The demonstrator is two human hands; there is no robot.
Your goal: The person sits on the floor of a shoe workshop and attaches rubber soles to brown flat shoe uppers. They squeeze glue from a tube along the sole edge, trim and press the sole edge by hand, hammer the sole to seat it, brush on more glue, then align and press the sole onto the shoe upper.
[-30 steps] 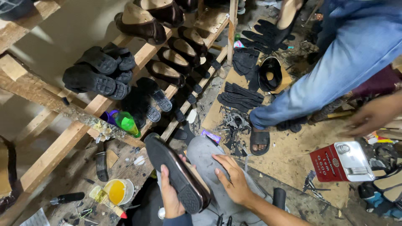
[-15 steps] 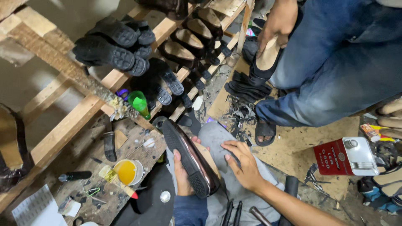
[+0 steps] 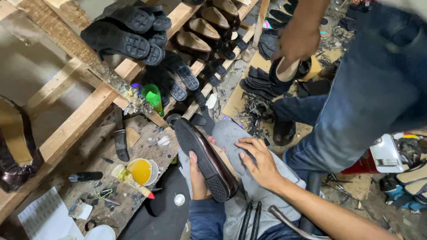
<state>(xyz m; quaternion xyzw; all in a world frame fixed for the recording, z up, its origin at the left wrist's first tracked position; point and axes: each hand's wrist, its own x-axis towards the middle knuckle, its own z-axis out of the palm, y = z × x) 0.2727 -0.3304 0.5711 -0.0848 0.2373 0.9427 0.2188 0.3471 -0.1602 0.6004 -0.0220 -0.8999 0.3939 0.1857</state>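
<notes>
- Head view showed the left hand (image 3: pixel 199 178) gripping a dark brown loafer (image 3: pixel 203 158) sole-up over the grey-trousered lap (image 3: pixel 262 191).
- The shoe's long axis ran from upper left to lower right, heel end toward the wearer.
- The right hand (image 3: pixel 260 162) rested flat and unclenched on the lap just right of the shoe, holding nothing.
- A glue cup (image 3: pixel 141 171) sat well to the left on the workbench (image 3: pixel 89 146).
</notes>
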